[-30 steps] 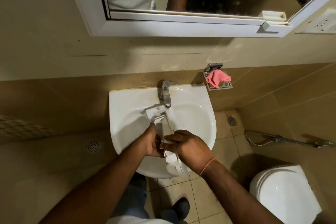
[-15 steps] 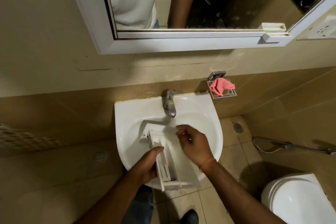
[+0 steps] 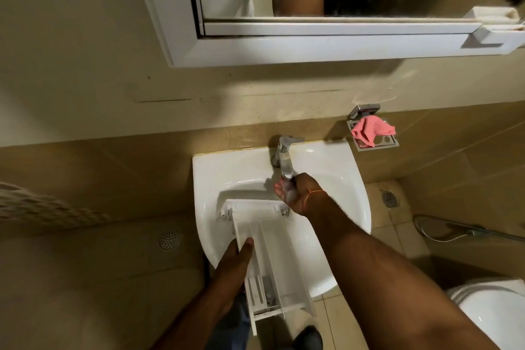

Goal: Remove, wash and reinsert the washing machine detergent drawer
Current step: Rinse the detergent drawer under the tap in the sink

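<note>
The white plastic detergent drawer (image 3: 272, 250) lies lengthwise in the white sink (image 3: 227, 162). Its front panel points toward the chrome tap (image 3: 285, 156), and its rear end juts out over the sink's near rim. My left hand (image 3: 235, 261) grips the drawer's left side wall, thumb inside the compartment. My right hand (image 3: 295, 193) is off the drawer and sits directly under the tap spout, palm turned up and fingers loosely cupped. Whether water is running is hard to make out.
A pink cloth (image 3: 372, 131) sits in the wall soap holder right of the tap. A white mirror cabinet (image 3: 312, 45) hangs above. A toilet (image 3: 497, 315) stands at the lower right, with a hose sprayer (image 3: 454, 231) on the wall. My shoe (image 3: 308, 337) is below the sink.
My right hand has left the drawer and moved up under the tap spout. The drawer has been laid flatter in the basin, held by my left hand alone.
</note>
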